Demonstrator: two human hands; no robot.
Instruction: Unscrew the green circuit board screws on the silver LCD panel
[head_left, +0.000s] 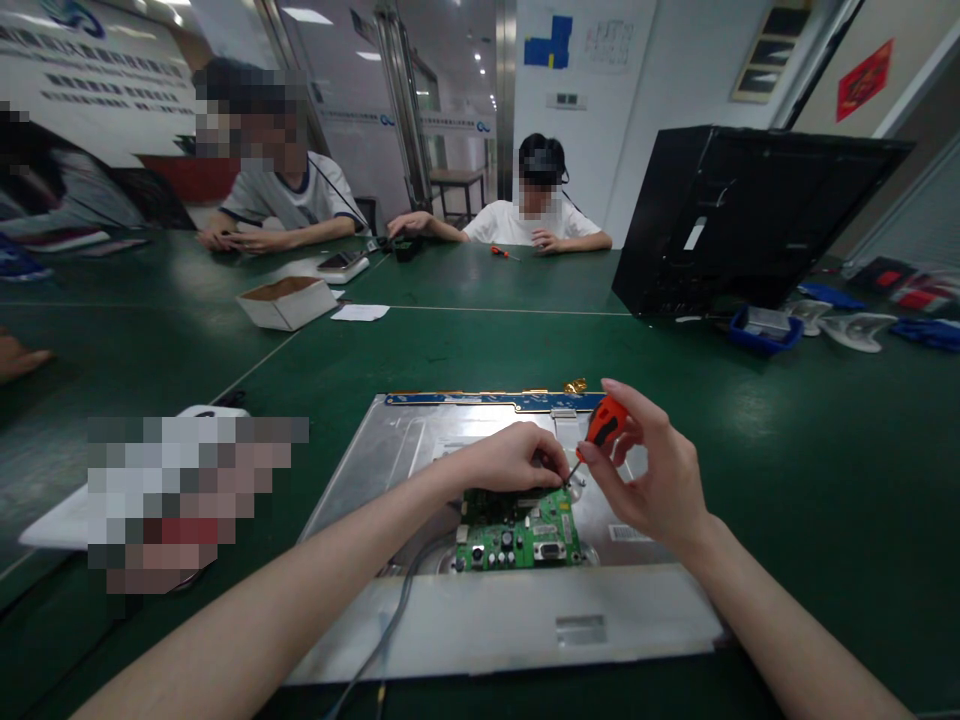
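Note:
My right hand (660, 465) grips an orange and black screwdriver (606, 421), tilted with its tip down at the upper right corner of a green circuit board (517, 535). Beside that tip, my left hand (517, 455) rests over the board's top edge with its fingers curled and pressed together; what they hold, if anything, is hidden. The board lies on a silver metal panel (397, 455). Along the panel's far edge runs a narrow blue circuit strip (457, 399). A grey cable (401, 605) leads from the board's left side toward the near edge.
A black monitor housing (742, 220) stands at the right rear on the green table (465, 345), near a blue tray (765, 330). An open white box (289, 304) and a paper (360, 313) lie left of centre. Several people sit around the table.

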